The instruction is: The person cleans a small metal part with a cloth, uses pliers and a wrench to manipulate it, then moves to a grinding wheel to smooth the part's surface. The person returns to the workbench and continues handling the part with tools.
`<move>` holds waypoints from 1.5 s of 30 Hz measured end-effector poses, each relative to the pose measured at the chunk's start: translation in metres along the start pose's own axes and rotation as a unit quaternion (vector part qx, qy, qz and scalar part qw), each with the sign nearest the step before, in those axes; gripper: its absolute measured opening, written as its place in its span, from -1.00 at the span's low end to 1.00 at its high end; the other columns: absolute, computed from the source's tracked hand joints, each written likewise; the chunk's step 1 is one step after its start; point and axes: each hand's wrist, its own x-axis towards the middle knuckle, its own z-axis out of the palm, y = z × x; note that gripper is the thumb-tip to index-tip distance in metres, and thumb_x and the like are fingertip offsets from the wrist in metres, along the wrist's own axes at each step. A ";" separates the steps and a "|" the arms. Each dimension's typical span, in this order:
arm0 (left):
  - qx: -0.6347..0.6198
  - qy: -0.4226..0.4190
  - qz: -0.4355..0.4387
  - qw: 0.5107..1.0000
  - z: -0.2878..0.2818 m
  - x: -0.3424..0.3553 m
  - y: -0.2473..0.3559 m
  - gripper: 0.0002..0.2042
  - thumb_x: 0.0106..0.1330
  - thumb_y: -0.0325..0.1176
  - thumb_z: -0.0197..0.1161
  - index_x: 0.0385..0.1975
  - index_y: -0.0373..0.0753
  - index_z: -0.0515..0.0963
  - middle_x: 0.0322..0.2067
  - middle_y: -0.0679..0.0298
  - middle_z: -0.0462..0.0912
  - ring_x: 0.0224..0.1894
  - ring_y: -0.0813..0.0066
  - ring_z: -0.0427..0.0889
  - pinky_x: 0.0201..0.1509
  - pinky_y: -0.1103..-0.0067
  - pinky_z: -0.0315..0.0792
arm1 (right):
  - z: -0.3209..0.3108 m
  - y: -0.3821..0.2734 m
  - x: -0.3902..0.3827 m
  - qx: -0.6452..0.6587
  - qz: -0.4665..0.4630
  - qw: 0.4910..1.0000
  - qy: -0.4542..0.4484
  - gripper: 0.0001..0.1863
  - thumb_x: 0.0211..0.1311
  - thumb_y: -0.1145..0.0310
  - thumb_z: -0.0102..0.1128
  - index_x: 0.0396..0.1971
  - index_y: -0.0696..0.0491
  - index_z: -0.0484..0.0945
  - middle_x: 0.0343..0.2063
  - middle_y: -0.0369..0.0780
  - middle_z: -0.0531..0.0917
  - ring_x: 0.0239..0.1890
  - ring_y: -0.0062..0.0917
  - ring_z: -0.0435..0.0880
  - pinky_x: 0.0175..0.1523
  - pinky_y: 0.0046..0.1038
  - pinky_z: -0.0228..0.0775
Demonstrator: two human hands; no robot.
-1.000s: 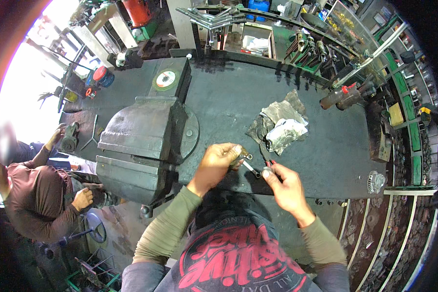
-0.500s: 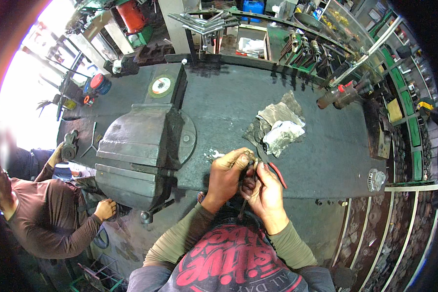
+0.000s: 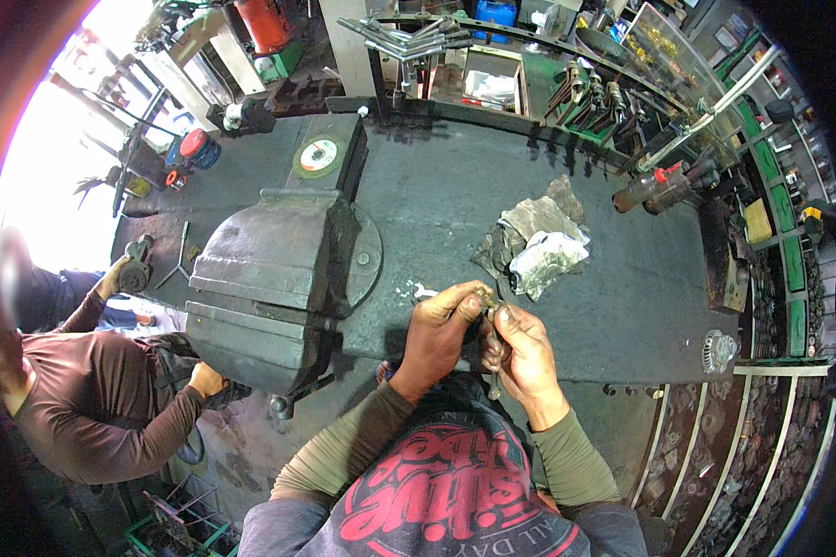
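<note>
In front of my chest, at the bench's near edge, both hands meet. My left hand [image 3: 437, 336] is closed, thumb and fingertips pinching a small brass-coloured part [image 3: 485, 296] that the fingers largely cover. My right hand [image 3: 528, 357] is closed against it, the thumb pressed near the same small part. From beneath its curled fingers a slim greyish metal tool [image 3: 494, 384] sticks out toward me; its exact kind is hidden. Beyond the hands a crumpled grey and white rag [image 3: 541, 251] lies on the dark bench top [image 3: 427, 200].
A large bench vise [image 3: 269, 251] stands to my left, with a grinding disc [image 3: 318, 157] on its rear. At far left a co-worker [image 3: 93, 399] holds a dark metal part [image 3: 136, 266]. A round metal piece [image 3: 718, 351] and a red-marked cylindrical tool [image 3: 646, 188] lie at right.
The red curved handle beside my right hand no longer shows. My right hand has turned, and the slim metal end now shows below it. The whole view has shifted slightly.
</note>
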 end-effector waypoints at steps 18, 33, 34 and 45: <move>-0.129 -0.125 -0.216 0.960 -0.033 0.018 -0.015 -0.67 0.60 -0.21 0.14 -0.04 -0.38 0.71 -0.28 0.34 0.74 -0.27 0.62 0.63 -0.12 0.58 0.53 | -0.013 -0.010 -0.006 -0.028 0.079 0.996 0.016 -0.64 0.61 0.11 0.06 -0.32 0.08 0.58 -0.63 -0.40 0.46 -0.63 -0.69 0.36 -0.54 -0.56 0.17; -0.012 -0.053 -0.070 0.996 -0.019 0.004 0.007 -0.72 0.53 -0.36 0.19 0.06 -0.40 0.68 -0.18 0.27 0.79 -0.14 0.63 0.66 -0.02 0.58 0.55 | 0.002 -0.006 0.006 -0.168 -0.029 0.985 0.027 -0.64 0.58 0.07 0.12 -0.35 0.05 0.55 -0.58 -0.39 0.50 -0.55 -0.64 0.45 -0.45 -0.51 0.26; 0.007 -0.072 -0.063 0.995 -0.025 0.007 0.013 -0.73 0.52 -0.36 0.20 0.04 -0.40 0.69 -0.21 0.26 0.80 -0.16 0.63 0.65 -0.03 0.57 0.55 | -0.003 -0.008 0.007 -0.273 -0.067 0.959 0.018 -0.64 0.58 0.08 0.13 -0.36 0.05 0.53 -0.58 -0.40 0.50 -0.54 -0.64 0.46 -0.43 -0.50 0.27; 0.166 -0.089 -0.122 0.974 -0.036 0.015 -0.008 -0.73 0.44 -0.30 0.25 -0.05 -0.33 0.74 -0.40 0.11 0.80 -0.40 0.48 0.69 -0.22 0.48 0.56 | 0.001 -0.049 -0.018 -0.739 -0.282 0.612 -0.025 -0.86 0.34 0.29 0.22 -0.33 0.04 0.56 -0.53 -0.26 0.52 -0.46 -0.39 0.53 -0.33 -0.30 0.36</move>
